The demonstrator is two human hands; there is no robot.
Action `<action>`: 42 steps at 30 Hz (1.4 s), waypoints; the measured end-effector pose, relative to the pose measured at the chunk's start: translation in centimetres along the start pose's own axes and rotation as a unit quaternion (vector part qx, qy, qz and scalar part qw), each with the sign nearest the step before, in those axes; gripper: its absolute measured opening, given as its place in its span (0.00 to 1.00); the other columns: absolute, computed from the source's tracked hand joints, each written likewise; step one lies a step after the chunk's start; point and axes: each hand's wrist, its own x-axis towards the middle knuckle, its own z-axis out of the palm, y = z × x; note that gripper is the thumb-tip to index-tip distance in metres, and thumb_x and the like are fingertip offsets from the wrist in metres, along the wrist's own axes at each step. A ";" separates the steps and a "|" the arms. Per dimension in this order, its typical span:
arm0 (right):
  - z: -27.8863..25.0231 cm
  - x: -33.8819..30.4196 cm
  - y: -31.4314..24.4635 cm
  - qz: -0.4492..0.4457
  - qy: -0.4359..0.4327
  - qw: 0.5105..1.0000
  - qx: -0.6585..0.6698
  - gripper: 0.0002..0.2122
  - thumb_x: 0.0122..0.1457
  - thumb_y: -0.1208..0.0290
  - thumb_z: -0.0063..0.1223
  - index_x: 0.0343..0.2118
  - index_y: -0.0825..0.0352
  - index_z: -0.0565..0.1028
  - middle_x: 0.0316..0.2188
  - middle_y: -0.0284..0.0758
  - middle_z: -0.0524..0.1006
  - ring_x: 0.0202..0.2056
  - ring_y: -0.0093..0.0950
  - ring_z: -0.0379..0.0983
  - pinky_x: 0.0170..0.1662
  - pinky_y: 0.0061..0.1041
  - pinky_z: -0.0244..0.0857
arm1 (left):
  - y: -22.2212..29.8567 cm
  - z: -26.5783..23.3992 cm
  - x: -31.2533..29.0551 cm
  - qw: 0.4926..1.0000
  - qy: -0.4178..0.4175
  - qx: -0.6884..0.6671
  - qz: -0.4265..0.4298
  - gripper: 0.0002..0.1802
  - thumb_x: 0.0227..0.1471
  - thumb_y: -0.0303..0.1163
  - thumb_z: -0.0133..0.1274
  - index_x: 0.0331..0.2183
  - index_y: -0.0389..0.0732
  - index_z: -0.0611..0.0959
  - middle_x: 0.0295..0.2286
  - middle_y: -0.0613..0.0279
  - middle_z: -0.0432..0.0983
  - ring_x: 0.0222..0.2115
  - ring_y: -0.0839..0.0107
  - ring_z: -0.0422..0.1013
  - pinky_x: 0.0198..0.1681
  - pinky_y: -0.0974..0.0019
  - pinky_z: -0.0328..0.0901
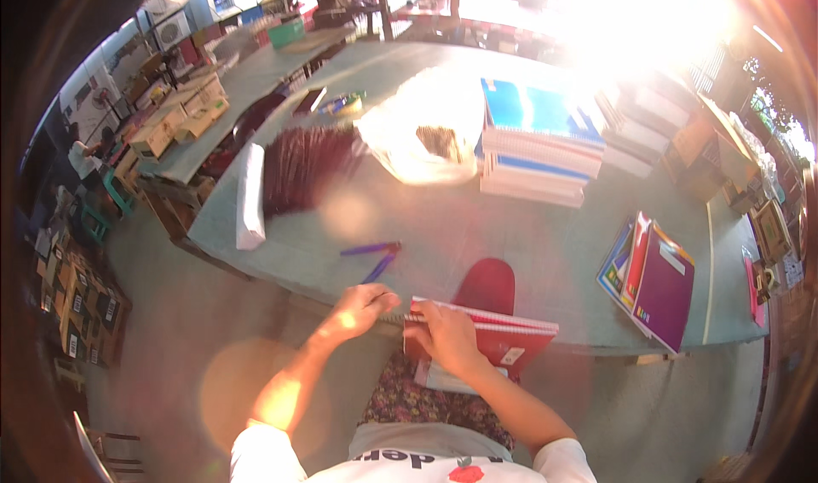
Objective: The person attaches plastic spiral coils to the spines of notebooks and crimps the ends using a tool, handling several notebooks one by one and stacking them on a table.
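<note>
My right hand (449,338) grips a red spiral-bound notebook (520,340) near its left end. The notebook is tilted over my lap at the table's near edge, its bound edge turned up. My left hand (361,308) is closed just left of that bound edge, fingertips pinched together. What it holds, if anything, is too small to make out. A purple-blue handled tool (379,257), like pliers with its handles spread, lies on the table beyond my left hand. Behind the notebook is a dark red rounded shape (488,285).
A stack of blue-covered spiral notebooks (541,146) stands beyond, with more stacks (635,121) to its right. Purple and multicoloured notebooks (660,291) lie right. Dark red wire bundles (307,163), a white plastic bag (417,134) and a long white block (250,198) occupy the left.
</note>
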 end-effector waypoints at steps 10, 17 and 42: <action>0.5 0.0 -0.9 -0.032 0.071 0.996 0.036 0.07 0.48 0.73 0.56 0.31 0.64 0.74 0.23 0.36 0.73 0.31 0.40 0.71 0.31 0.36 0.65 | 6.0 9.3 12.4 0.954 -0.105 0.201 0.195 0.30 0.48 0.45 0.55 0.49 0.38 0.70 0.43 0.42 0.71 0.45 0.46 0.68 0.47 0.52 0.62; -4.8 -3.5 3.1 0.121 -0.105 0.984 -0.077 0.06 0.51 0.70 0.55 0.31 0.64 0.73 0.24 0.38 0.75 0.30 0.42 0.71 0.35 0.37 0.65 | 14.2 -1.8 -1.1 0.928 0.281 -0.111 0.218 0.16 0.48 0.35 0.59 0.36 0.36 0.75 0.30 0.61 0.74 0.32 0.69 0.71 0.37 0.62 0.67; -5.4 -5.3 4.4 0.041 0.062 0.993 -0.089 0.03 0.44 0.73 0.59 0.24 0.60 0.76 0.16 0.31 0.73 0.21 0.31 0.71 0.25 0.31 0.59 | 3.5 4.4 -3.2 0.883 0.293 0.155 0.333 0.18 0.33 0.20 0.59 0.34 0.40 0.81 0.28 0.65 0.71 0.28 0.65 0.67 0.30 0.66 0.66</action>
